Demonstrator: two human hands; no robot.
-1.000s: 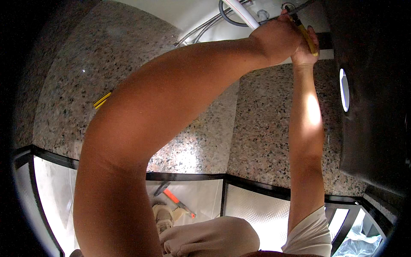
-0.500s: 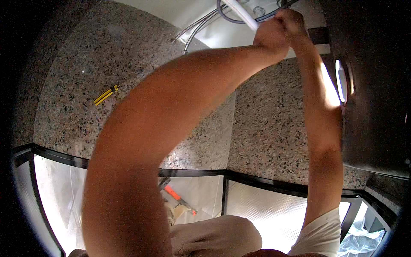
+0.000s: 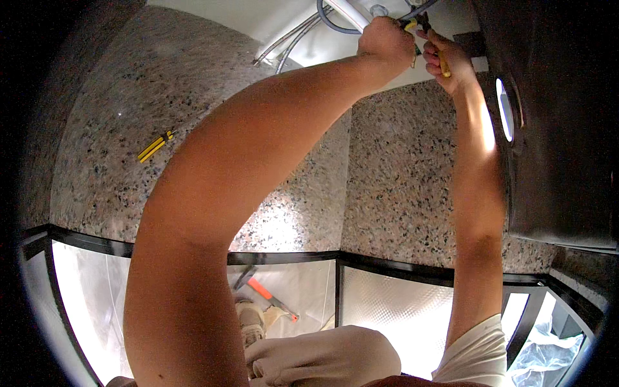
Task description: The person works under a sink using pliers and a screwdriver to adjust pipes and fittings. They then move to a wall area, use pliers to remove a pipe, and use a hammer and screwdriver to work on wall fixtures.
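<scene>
My left hand (image 3: 387,44) is closed at the top of the view, by the lower end of a white pipe (image 3: 349,11). Its fingers face away, so what they grip is hidden. Just to its right, my right hand (image 3: 453,63) is wrapped round a yellow-handled tool (image 3: 444,65). The tool's dark metal head reaches up beside a small yellow piece close to my left hand; its exact kind is unclear. A grey hose (image 3: 333,26) loops behind the pipe.
Two thin flexible hoses (image 3: 284,40) hang left of the pipe. A yellow-and-black handled tool (image 3: 155,147) lies on the speckled stone counter (image 3: 90,168). Below the black-framed edge, a red-handled hammer (image 3: 261,289) lies near my shoe. A dark panel (image 3: 561,129) stands at right.
My hands, overlapping before, are now apart, with the left shifted left and the right lower. The yellow-handled tool in my right hand has come into sight. The whole view has shifted slightly.
</scene>
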